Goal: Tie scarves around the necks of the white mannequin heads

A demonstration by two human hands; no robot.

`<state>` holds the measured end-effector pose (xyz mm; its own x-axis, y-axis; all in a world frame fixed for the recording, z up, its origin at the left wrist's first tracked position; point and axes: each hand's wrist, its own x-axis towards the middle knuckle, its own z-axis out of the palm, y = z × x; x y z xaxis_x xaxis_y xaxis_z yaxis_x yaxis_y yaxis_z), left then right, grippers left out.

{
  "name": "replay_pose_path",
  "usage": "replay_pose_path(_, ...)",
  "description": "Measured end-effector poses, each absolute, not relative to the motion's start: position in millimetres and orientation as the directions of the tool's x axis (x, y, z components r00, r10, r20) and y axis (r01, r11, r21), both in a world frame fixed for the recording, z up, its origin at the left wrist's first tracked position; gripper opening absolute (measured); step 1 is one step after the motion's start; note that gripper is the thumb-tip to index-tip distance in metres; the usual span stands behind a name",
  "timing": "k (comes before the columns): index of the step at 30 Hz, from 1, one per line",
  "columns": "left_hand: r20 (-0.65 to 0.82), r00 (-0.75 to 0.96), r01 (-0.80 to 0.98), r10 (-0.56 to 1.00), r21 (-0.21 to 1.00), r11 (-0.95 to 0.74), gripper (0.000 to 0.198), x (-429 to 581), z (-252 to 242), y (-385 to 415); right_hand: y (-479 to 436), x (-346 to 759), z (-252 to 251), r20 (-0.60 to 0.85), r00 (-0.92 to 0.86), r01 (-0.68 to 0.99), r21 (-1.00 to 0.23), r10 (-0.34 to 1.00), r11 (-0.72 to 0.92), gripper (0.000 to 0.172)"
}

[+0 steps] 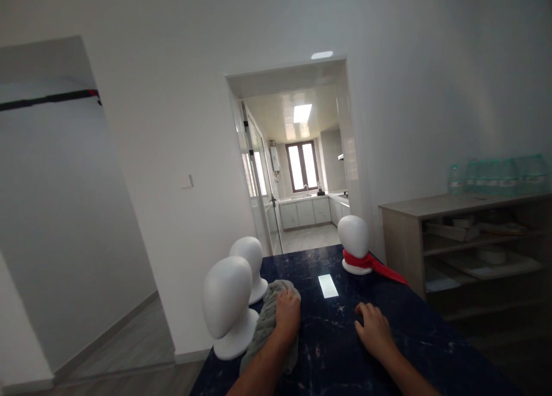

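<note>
My left hand (pixel 288 313) is on a bunched, ribbed grey cloth (pixel 266 321), its fingers curled over the far end. Part of the cloth lies hidden beneath my hand and forearm. Just left of it stand two white foam mannequin heads, a nearer one (pixel 226 304) and a farther one (pixel 246 261). My right hand (pixel 374 327) is over the dark blue marbled table (pixel 328 356), fingers loosely bent and apart, with nothing visible in it. At the table's far right, a third white head (pixel 353 235) has a red scarf (pixel 362 260) around its neck, one end trailing right.
A wooden shelf unit (pixel 401 212) borders the table on the right, with plastic water bottles (pixel 491 176) on top and flat items inside. Beyond the table a doorway leads into a kitchen with a sink counter (pixel 306 211). A ceiling light reflects on the tabletop.
</note>
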<state>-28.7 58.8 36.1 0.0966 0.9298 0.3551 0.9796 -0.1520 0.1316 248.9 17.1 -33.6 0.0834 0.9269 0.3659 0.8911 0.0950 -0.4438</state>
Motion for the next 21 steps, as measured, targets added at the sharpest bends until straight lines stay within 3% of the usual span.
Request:
replay_pose_path(5,0.412,-0.037,0.885,0.91,0.436,-0.162,0.022,-38,49,63,18,251,-36,0.36,0.087,0.879,-0.467,0.929,0.098,0.017)
replay_pose_path(9,0.374,-0.268,0.659,0.888,0.743,-0.114,0.023,-53,76,71,19,253,-31,0.375,0.117,0.823,-0.554,0.92,0.121,0.014)
replay_pose_path(12,0.298,-0.352,0.411,0.887,0.901,-0.14,0.033,-49,86,61,15,244,-17,0.415,0.086,0.622,-0.732,0.906,0.277,0.031)
replay_pose_path(14,0.252,-0.341,0.26,0.906,0.951,-0.167,0.038,-32,80,42,11,228,-2,0.323,0.009,0.335,-0.893,0.946,0.301,0.054)
replay_pose_path(16,0.215,-0.293,0.139,0.932,0.974,-0.181,0.038,-3,64,15,6,207,13,0.1,-0.169,0.004,-0.995,0.98,0.102,0.075)
replay_pose_path(18,0.18,-0.198,0.018,0.964,0.983,-0.18,0.037,28,43,-18,1,190,26,-0.076,-0.433,-0.2,-0.963,0.898,-0.178,0.084)
replay_pose_path(19,0.172,-0.126,-0.022,0.977,0.984,-0.176,0.04,40,33,-34,-1,184,32,-0.106,-0.552,-0.236,-0.931,0.827,-0.277,0.083)
replay_pose_path(21,0.176,0.211,-0.069,0.962,0.984,-0.165,0.052,54,22,-66,-3,183,43,-0.085,-0.695,-0.246,-0.904,0.714,-0.348,0.066)
